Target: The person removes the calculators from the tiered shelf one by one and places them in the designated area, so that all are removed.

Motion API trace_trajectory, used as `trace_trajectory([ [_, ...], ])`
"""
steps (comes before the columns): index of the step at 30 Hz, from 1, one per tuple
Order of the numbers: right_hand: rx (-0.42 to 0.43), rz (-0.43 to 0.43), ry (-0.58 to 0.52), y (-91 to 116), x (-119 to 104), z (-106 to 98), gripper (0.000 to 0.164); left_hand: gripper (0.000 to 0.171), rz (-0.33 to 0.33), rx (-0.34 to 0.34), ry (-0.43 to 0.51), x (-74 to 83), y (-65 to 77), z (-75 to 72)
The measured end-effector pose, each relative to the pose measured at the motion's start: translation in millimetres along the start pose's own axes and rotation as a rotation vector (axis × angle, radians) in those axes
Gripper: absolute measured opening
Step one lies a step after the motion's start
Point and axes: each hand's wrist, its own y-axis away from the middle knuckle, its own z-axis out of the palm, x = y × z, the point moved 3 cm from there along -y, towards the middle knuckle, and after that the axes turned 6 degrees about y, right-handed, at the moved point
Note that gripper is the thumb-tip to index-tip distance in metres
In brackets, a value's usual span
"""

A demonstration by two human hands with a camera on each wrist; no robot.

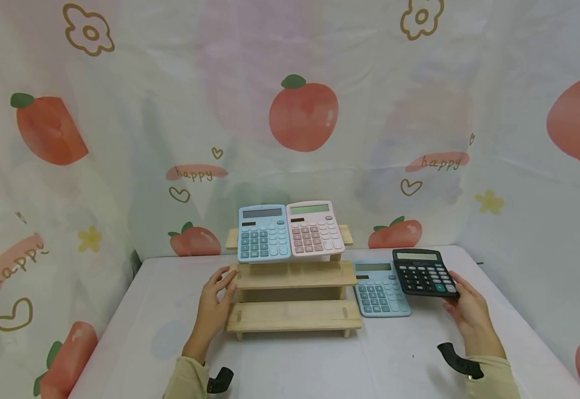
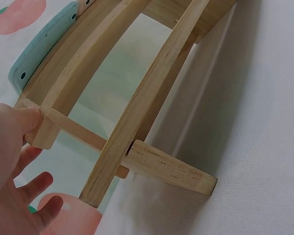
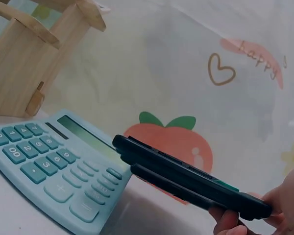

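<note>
My right hand [image 1: 469, 316] grips a black calculator [image 1: 423, 272] by its lower right corner, holding it up off the table. In the right wrist view the black calculator [image 3: 181, 176] shows edge-on between thumb and fingers. Beside it a light blue calculator [image 1: 382, 296] lies on the table, its right edge partly covered in the head view. My left hand [image 1: 215, 307] pinches the left end of the middle tier of a wooden stepped rack [image 1: 294, 316]; its other fingers spread free in the left wrist view. A blue calculator [image 1: 264, 238] and a pink calculator [image 1: 315, 230] lean side by side on the top tier.
The rack stands mid-table, its two lower tiers bare. A white cloth covers the table [image 1: 310, 366]. Patterned fabric [image 1: 360, 122] with peaches and lettering hangs at the back and both sides, close behind the rack.
</note>
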Motion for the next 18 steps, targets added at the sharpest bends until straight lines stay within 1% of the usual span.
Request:
trace_trajectory([
  [4, 0.032, 0.052, 0.035, -6, 3, -4, 0.048, 0.038, 0.0, 0.002, 0.006, -0.3, 0.2, -0.3],
  [7, 0.032, 0.089, 0.062, -9, 6, -8, 0.048, 0.038, 0.007, 0.006, 0.011, -0.7, -0.1, -0.3],
  [11, 0.026, 0.116, 0.116, -10, 8, -11, 0.05, 0.038, 0.021, 0.009, 0.009, -1.4, -0.4, -0.1],
  [14, 0.027, 0.109, 0.146, -11, 9, -11, 0.051, 0.037, 0.028, 0.012, -0.002, -1.5, -0.4, 0.2],
  [18, 0.038, 0.095, 0.143, -11, 10, -11, 0.052, 0.038, 0.029, 0.016, -0.017, -1.2, 0.1, 0.4],
])
